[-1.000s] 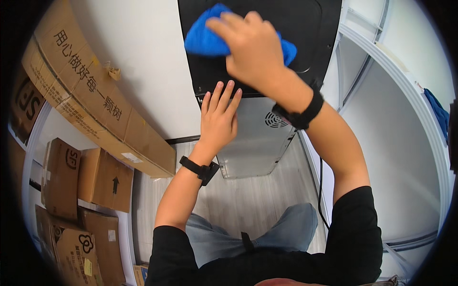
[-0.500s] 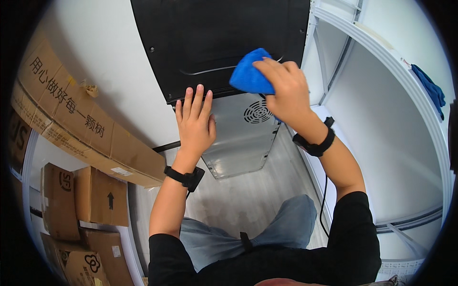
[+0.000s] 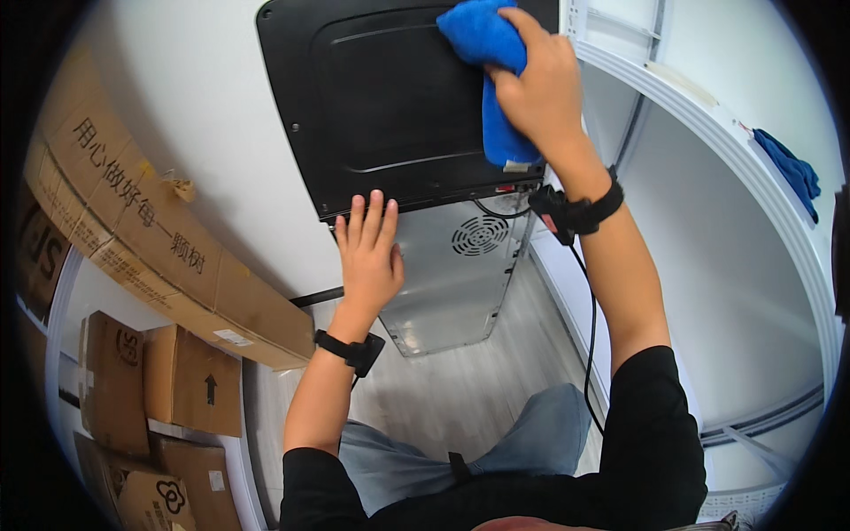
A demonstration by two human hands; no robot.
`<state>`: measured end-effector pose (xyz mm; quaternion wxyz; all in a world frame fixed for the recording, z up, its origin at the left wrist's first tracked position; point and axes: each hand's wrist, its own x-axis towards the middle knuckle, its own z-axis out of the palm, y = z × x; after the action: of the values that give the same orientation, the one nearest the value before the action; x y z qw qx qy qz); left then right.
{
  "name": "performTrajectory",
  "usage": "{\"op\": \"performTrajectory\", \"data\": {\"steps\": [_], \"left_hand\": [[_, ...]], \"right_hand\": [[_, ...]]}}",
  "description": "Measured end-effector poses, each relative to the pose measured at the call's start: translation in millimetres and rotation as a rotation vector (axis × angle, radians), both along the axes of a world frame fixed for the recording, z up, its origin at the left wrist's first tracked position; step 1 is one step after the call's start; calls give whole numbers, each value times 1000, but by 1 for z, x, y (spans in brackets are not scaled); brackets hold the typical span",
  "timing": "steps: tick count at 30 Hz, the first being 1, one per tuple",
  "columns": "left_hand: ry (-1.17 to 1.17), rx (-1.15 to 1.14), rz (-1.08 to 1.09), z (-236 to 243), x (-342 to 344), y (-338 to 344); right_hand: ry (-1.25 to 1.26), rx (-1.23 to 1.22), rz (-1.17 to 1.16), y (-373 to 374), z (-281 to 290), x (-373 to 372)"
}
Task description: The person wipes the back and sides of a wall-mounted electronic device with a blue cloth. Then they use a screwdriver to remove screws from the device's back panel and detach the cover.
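A tall metal appliance [image 3: 443, 292] with a round slotted vent stands in front of me, its upper part covered by a black panel [image 3: 390, 106] with screws along the edge. My right hand [image 3: 544, 93] grips a blue cloth [image 3: 482, 35] at the panel's upper right; part of the cloth hangs below the palm, showing a small pale tag. My left hand [image 3: 367, 252] lies with fingers stretched out, fingertips at the panel's lower edge and palm over the silver side. A black cable [image 3: 500, 211] runs below the panel near the vent.
Left stands a long cardboard box [image 3: 177, 239] against the wall, with several smaller cardboard boxes [image 3: 195, 380] on a shelf below it. On the right, a white curved frame [image 3: 753, 142] carries a second blue cloth [image 3: 788, 173]. A wrist-band cable [image 3: 591, 354] trails down my right side.
My right hand has moved up the panel with the blue cloth, and more of the cloth hangs down. My left hand stays at the panel's lower edge. The view has tilted upward slightly.
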<state>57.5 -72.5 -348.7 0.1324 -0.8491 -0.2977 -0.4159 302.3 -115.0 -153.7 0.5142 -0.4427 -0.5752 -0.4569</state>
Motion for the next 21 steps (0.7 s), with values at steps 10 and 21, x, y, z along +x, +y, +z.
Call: {"op": "performTrajectory", "data": {"steps": [10,21], "left_hand": [[33,-24,29,0,-2,-1],[-62,-3,-40,-33,-21,-15]], "right_hand": [[-215,-78,158,36,-24,-121],[53,-248,149,8,-149,-119]]}}
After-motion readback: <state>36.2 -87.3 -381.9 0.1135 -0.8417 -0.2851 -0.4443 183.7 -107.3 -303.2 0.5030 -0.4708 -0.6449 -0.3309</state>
